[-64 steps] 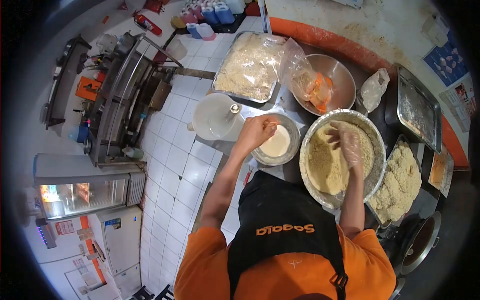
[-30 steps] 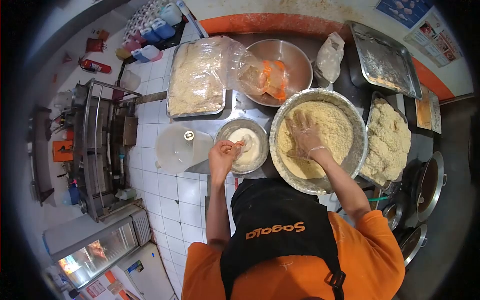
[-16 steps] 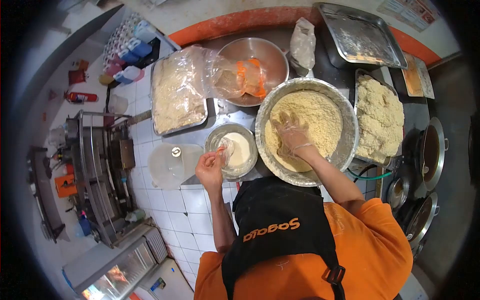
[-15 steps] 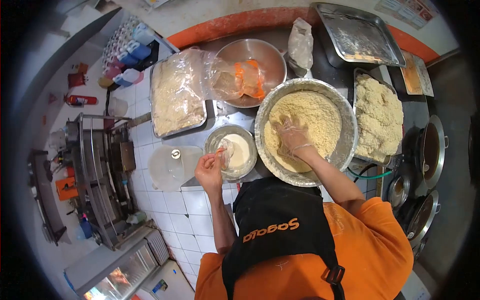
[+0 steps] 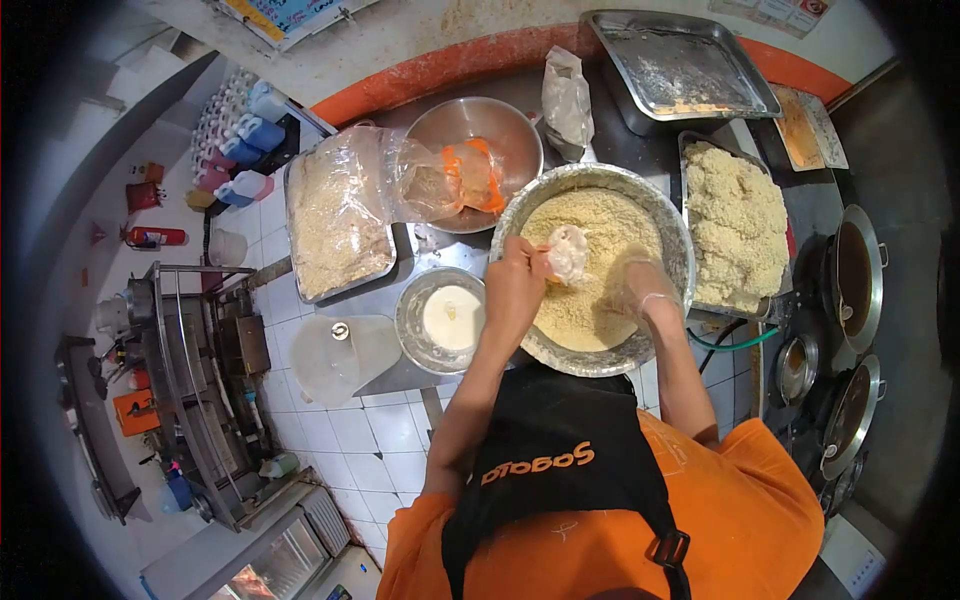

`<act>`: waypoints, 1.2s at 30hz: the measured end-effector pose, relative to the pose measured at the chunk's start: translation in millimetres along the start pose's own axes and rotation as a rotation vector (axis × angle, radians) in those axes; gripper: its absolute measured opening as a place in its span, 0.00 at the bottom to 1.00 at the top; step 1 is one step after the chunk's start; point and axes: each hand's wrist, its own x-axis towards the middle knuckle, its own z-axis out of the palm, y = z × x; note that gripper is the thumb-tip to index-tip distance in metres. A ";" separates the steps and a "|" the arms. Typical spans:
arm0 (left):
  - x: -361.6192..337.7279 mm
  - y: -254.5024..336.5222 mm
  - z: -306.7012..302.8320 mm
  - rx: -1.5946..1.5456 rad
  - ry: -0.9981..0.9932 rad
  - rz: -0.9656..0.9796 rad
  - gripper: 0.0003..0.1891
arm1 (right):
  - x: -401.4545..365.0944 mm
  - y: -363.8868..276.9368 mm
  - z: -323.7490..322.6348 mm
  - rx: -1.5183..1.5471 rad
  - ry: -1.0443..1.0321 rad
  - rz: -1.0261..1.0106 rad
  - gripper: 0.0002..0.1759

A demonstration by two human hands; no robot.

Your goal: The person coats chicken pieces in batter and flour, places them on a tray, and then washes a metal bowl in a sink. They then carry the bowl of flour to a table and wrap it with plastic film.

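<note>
My left hand (image 5: pixel 518 285) is closed on a batter-coated piece of food (image 5: pixel 568 255), white and lumpy with a reddish end at the fingers. It hangs over a large metal bowl (image 5: pixel 510 215) of pale yellow crumbs (image 5: pixel 590 325). Inside that bowl, at the right, my right hand (image 5: pixel 648 285) wears a clear plastic glove and reaches into the crumbs; its fingers are blurred and partly covered. Left of the big bowl stands a smaller metal bowl (image 5: pixel 410 335) holding white batter (image 5: pixel 452 318).
A tray of crumbs (image 5: pixel 735 230) lies right of the big bowl. Farther left are a plastic-covered crumb tray (image 5: pixel 340 215), a steel bowl (image 5: pixel 510 130) with a plastic bag (image 5: pixel 470 175), and a translucent container (image 5: pixel 340 355). Large pans (image 5: pixel 855 275) stand at far right.
My left hand has lifted the coated piece out of the batter bowl and carried it right, over the crumbs. My right hand has shifted from mid-bowl to the right side.
</note>
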 end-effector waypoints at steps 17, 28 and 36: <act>-83.1 -28.6 -89.7 -0.172 0.137 -0.336 0.11 | 55.3 9.6 113.0 0.636 0.155 0.156 0.34; -128.0 -76.7 -112.0 -0.332 0.313 -0.513 0.06 | 11.3 -91.3 -42.2 0.226 0.037 0.110 0.18; -135.0 -96.9 -109.3 -0.245 0.315 -0.472 0.07 | 20.6 -46.0 43.0 -0.613 0.126 -0.313 0.36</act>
